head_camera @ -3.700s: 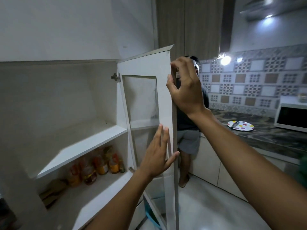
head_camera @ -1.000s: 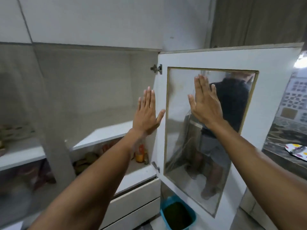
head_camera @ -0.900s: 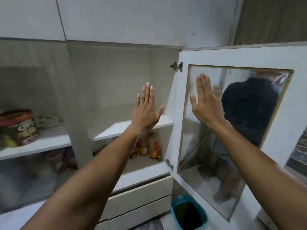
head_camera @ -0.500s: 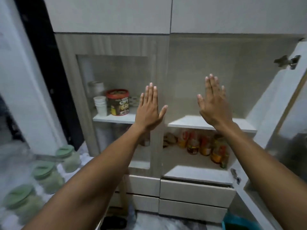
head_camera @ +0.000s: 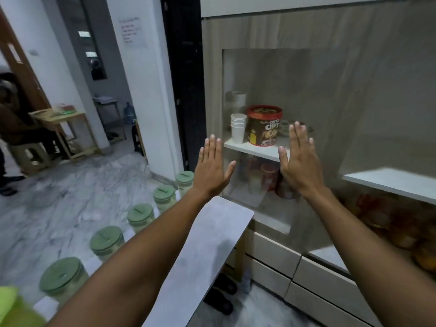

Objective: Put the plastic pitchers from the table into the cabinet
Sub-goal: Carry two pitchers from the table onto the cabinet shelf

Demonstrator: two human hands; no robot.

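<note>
Several clear plastic pitchers with green lids stand in a row along the left edge of a grey table (head_camera: 207,244); the nearest pitcher (head_camera: 62,278) is at the lower left, the farthest pitcher (head_camera: 184,179) stands close to the cabinet. My left hand (head_camera: 212,169) is raised flat with fingers apart above the table's far end, holding nothing. My right hand (head_camera: 300,161) is also flat and empty, in front of the cabinet's glass-fronted left section (head_camera: 266,74). The cabinet's right section has a bare white shelf (head_camera: 389,182).
Behind the glass stand a stack of white cups (head_camera: 237,128) and a red-lidded tub (head_camera: 264,125), with jars below. Drawers (head_camera: 306,277) run under the cabinet. Black sandals (head_camera: 220,295) lie on the floor. A person (head_camera: 14,121) sits at a wooden table at far left.
My view has swung left from the open cabinet door to the table and its pitchers. Both hands stayed raised, flat and empty.
</note>
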